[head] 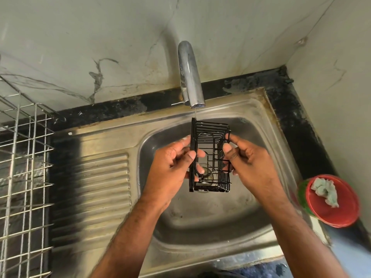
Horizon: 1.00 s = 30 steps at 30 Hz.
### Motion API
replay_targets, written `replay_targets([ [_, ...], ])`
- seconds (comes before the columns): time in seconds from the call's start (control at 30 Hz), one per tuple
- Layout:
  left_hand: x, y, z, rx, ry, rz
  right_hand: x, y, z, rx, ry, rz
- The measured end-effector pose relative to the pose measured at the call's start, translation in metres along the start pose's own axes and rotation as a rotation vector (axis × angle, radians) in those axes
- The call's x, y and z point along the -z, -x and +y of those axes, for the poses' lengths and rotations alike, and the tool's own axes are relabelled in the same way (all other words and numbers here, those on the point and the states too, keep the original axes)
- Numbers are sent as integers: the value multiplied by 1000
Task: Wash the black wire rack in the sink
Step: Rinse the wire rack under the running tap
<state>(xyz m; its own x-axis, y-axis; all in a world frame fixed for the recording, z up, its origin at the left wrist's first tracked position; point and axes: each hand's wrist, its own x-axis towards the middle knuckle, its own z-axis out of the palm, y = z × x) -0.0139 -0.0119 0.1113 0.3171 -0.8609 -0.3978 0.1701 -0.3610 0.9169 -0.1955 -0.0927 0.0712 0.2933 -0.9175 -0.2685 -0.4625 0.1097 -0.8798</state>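
head view: black wire rack point(209, 157) held over the sink point(271, 125) bowl under the tap point(189, 77) | left hand point(172, 167) and right hand point(251, 161) pinch its sides | thin trickle, probably; turn it so every wire wets | steel drainboard point(100, 177), stained marble wall point(100, 47).

Tap point(190, 77) close above rack point(209, 157); red tub point(333, 201) crowds rt rim.

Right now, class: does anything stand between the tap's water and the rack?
Nothing visible does. Both hands hold the rack over the sink, its top edge directly under the tap, meeting the thin stream.
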Motion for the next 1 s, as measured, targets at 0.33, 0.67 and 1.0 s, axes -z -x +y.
replay_targets([
  [0.33, 6, 1, 0, -26, 56, 34, -10, -1, -14, 10, -44, 15],
  [0.67, 12, 5, -3, -20, 124, 80, -16, -7, -24, 24, -55, -20],
  [1.0, 11, 15, 1, -57, 154, 99, -14, -6, -23, 77, -94, -53],
])
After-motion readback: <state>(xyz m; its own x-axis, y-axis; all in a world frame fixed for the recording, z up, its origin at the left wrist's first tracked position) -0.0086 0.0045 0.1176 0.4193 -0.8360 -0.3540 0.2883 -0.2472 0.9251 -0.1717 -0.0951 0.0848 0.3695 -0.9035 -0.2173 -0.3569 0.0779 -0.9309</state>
